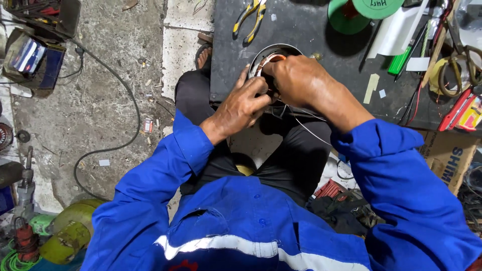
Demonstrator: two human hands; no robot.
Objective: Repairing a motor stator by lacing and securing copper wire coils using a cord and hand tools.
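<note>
A round metal motor stator [269,52] with copper windings rests at the near edge of a dark work board [306,30]. My left hand [241,108] grips its near side with curled fingers. My right hand [296,80] lies over the top of the ring, fingers pressed into the windings. Thin wires [311,131] trail from the stator down over my lap. Both blue sleeves reach in from below.
Yellow-handled pliers [250,19] lie at the board's far edge. A green spool [351,15], pens, scissors [459,70] and red packets [464,110] crowd the right. A black cable [131,95] loops over the concrete floor at left. A green gas cylinder [70,233] sits at lower left.
</note>
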